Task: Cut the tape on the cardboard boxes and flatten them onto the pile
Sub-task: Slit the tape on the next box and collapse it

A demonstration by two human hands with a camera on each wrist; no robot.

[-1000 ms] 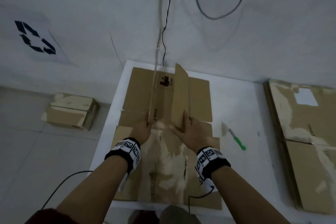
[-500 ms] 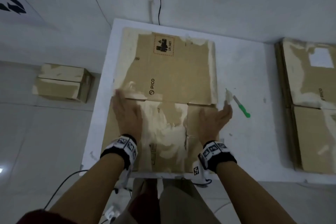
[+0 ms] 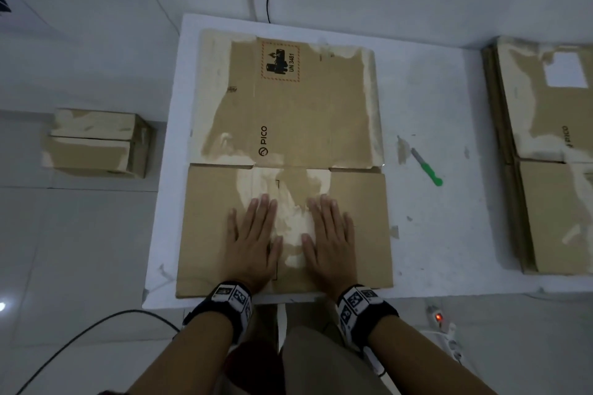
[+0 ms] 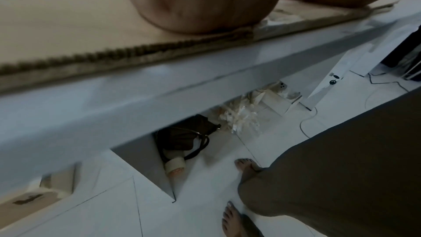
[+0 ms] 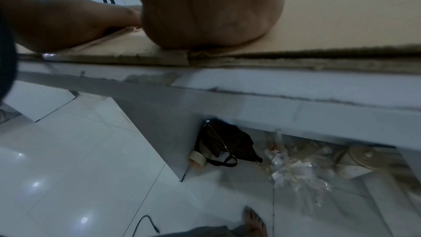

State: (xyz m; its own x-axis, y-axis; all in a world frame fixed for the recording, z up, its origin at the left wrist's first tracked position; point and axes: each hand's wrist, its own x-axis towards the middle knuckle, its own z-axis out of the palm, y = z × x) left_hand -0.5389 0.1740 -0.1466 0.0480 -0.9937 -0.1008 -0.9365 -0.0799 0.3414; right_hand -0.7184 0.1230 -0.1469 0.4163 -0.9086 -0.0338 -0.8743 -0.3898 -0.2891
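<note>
Cardboard box (image 3: 288, 170) flattened on table (image 3: 433, 234); left hand (image 3: 253, 240), right hand (image 3: 330, 240) pressing flat, fingers straight.

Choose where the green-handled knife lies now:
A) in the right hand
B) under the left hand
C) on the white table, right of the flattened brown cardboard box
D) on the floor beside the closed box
C: the green-handled knife lies alone on the white table, right of the flattened brown cardboard box; both hands press flat on the cardboard.
</note>
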